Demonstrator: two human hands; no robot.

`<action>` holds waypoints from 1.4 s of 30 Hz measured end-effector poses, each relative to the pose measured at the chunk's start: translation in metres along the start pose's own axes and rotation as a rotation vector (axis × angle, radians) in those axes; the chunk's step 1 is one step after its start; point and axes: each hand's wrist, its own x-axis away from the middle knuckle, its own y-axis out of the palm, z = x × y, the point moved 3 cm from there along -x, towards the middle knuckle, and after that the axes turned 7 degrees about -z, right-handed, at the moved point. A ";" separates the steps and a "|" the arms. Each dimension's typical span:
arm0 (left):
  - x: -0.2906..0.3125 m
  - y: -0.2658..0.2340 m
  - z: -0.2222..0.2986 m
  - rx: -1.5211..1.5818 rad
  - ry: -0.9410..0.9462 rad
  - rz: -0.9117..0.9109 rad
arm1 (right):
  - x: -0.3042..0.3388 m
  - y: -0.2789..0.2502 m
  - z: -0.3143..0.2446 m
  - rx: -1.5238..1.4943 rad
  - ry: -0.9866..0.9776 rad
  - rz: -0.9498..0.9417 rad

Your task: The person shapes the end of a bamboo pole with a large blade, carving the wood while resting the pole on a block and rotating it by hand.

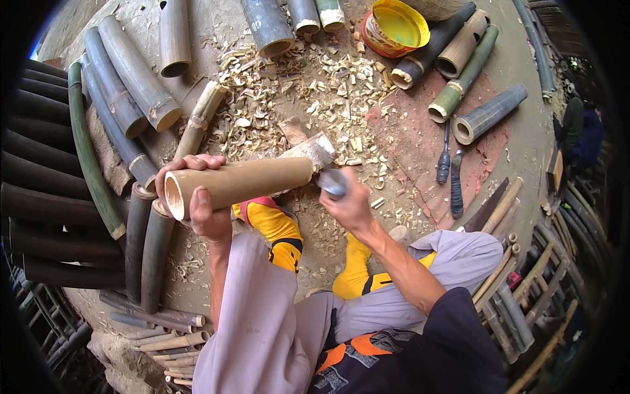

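A pale, peeled bamboo tube [249, 186] lies slanted in front of me, its hollow end to the left. My left hand [213, 222] is closed around that end, with the thumb below the opening and the fingers on the far side. The tube's right end reaches a light, rough-cut wooden block [312, 152]. Beside this end, my right hand [352, 205] grips a tool with a rounded grey end [334, 184]; the rest of it is hidden, so its kind is unclear.
Wood shavings [262, 98] cover the ground ahead. Bamboo sections [141, 75] lie at the far left, others [491, 113] at the far right near a yellow-red tub [396, 27]. Two dark-handled tools [456, 187] rest on a reddish cloth [420, 141]. Dark bamboo poles [49, 200] are stacked left.
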 end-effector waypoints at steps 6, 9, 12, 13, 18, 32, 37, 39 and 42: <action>0.002 -0.013 0.005 0.035 0.008 -0.103 | 0.000 -0.004 0.005 -0.057 0.332 -0.208; 0.004 -0.014 0.005 -0.077 0.036 -0.185 | 0.006 -0.016 -0.023 -0.171 0.000 0.031; -0.003 -0.016 0.001 -0.207 0.074 -0.280 | 0.002 0.001 0.000 -0.033 -0.001 -0.039; -0.008 -0.009 0.004 -0.232 0.047 -0.314 | 0.001 0.005 0.017 -0.009 0.097 -0.131; -0.017 0.022 0.014 0.011 -0.173 0.113 | -0.006 -0.004 0.009 0.013 0.263 -0.245; 0.003 -0.014 0.007 -0.071 0.018 0.070 | 0.007 -0.001 0.012 0.010 0.227 -0.166; 0.003 -0.008 0.007 -0.032 0.042 -0.011 | 0.009 -0.011 -0.027 -0.310 -0.060 0.164; 0.001 0.001 0.005 -0.046 0.041 -0.060 | 0.009 0.003 0.020 -0.059 0.057 -0.036; 0.001 0.010 0.006 -0.093 0.069 -0.103 | 0.001 0.006 0.031 0.035 0.234 -0.192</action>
